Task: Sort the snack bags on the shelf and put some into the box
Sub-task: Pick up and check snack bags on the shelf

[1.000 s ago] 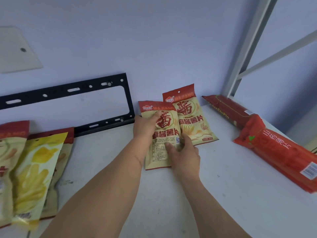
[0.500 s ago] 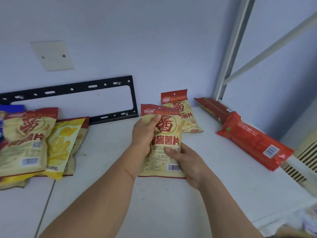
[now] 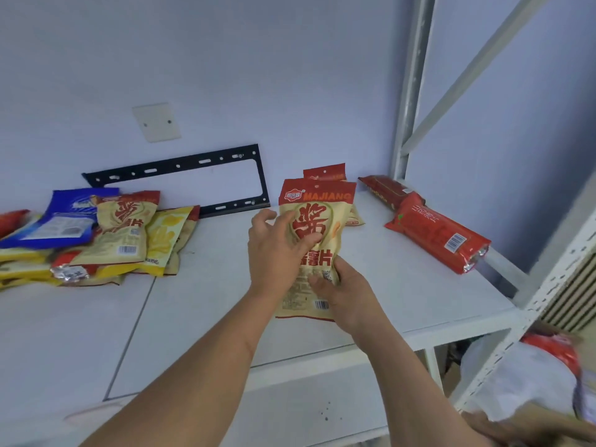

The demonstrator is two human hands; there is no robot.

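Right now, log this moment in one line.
held: MAJIANG bag | right grip: pinches its lower part | left grip: touches its front

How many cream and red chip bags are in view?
3: the held bag in the right hand, left hand on it; a second bag behind by the wall; a third bag atop the left pile. More may hide there.

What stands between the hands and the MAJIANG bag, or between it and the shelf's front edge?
Nothing visible. The right hand grips the MAJIANG bag low down, the left hand touches its front, and the shelf before it lies bare.
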